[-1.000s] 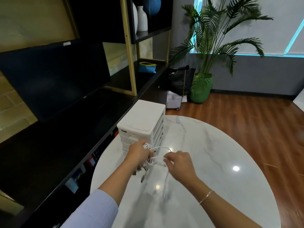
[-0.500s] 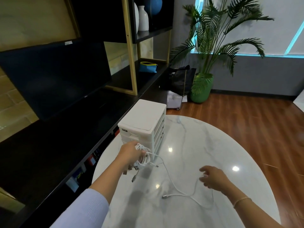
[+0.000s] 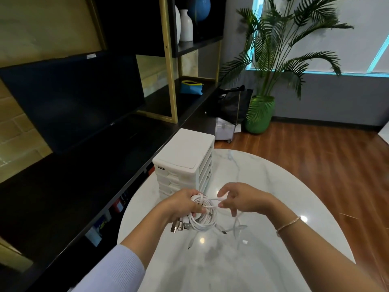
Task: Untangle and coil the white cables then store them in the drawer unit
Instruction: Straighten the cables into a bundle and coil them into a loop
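Above marble table (image 3: 273,207): left hand (image 3: 181,205) grips coiled white cables (image 3: 203,216); right hand (image 3: 242,200) pinches strand.

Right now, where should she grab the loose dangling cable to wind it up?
Probably near its hanging plug end, coming from the right with the right hand. That tail droops free beside the bundle of cables the left hand grips, so nothing blocks it.

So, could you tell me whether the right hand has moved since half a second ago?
Yes. The right hand has swung back left, toward the white plastic drawer unit, and now pinches a strand of the white cable bundle.
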`<action>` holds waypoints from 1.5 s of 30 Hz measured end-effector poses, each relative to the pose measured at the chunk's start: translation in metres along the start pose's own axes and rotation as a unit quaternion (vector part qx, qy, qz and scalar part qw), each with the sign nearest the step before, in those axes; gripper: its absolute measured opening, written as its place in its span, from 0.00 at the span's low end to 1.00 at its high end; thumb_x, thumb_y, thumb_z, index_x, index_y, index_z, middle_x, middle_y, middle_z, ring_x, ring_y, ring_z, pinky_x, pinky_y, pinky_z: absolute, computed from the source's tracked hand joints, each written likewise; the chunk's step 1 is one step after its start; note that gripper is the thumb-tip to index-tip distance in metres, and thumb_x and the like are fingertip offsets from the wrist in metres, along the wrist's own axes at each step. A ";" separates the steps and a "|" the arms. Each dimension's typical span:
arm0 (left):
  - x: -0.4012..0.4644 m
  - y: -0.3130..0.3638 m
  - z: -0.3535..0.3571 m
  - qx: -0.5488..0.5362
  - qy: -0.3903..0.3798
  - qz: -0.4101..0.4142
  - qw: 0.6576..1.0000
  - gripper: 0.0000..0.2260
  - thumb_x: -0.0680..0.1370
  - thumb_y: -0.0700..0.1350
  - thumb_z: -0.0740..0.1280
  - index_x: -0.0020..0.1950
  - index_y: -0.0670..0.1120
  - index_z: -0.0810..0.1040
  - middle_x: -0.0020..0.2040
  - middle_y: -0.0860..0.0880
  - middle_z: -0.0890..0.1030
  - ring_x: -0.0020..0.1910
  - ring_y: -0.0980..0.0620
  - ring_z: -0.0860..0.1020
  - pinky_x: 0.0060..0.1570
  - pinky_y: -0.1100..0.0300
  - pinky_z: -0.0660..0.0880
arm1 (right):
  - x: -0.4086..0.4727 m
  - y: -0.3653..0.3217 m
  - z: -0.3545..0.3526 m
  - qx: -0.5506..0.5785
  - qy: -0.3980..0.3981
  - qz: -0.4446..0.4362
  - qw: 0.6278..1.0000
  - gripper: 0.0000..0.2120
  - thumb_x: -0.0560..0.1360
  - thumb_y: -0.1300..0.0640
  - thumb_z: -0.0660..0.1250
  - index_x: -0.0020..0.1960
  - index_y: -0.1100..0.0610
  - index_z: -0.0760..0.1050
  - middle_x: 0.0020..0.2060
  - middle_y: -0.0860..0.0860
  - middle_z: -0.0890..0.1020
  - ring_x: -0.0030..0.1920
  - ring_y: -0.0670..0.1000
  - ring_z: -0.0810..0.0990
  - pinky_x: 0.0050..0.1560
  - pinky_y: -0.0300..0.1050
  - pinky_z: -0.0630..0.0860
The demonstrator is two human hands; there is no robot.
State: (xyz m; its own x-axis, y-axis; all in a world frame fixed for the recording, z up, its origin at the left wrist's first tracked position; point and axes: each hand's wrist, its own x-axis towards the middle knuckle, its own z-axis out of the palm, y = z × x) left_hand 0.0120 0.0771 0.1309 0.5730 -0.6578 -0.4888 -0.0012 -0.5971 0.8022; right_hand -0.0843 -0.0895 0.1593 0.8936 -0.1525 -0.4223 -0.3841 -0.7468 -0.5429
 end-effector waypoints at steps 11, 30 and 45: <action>-0.003 0.019 0.017 0.187 0.021 0.117 0.975 0.17 0.70 0.37 0.71 0.55 0.53 0.80 0.48 0.53 0.80 0.48 0.53 0.78 0.46 0.65 0.75 | 0.003 0.006 -0.022 0.076 0.176 -0.071 0.979 0.01 0.70 0.56 0.73 0.41 0.53 0.83 0.40 0.45 0.83 0.43 0.44 0.79 0.47 0.37 0.75; -0.015 0.033 0.023 0.064 0.094 0.224 0.968 0.15 0.69 0.41 0.75 0.50 0.52 0.75 0.45 0.51 0.80 0.31 0.59 0.78 0.36 0.66 0.77 | 0.015 0.029 0.024 0.425 0.002 0.060 0.903 0.19 0.81 0.54 0.58 0.33 0.61 0.70 0.22 0.52 0.66 0.21 0.44 0.60 0.23 0.36 0.58; 0.016 0.023 0.030 -0.034 0.261 0.078 0.962 0.11 0.70 0.47 0.74 0.48 0.49 0.76 0.42 0.51 0.80 0.37 0.54 0.77 0.30 0.67 0.69 | -0.012 -0.001 0.004 0.007 0.274 -0.050 0.960 0.02 0.70 0.51 0.73 0.42 0.48 0.84 0.54 0.48 0.77 0.58 0.48 0.71 0.59 0.45 0.68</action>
State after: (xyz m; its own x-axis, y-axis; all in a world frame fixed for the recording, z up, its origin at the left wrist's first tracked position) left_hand -0.0033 0.0389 0.1313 0.9036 -0.4059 -0.1368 -0.0762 -0.4666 0.8812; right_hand -0.0961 -0.0843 0.1619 0.9126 -0.4019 0.0759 -0.2903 -0.7672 -0.5719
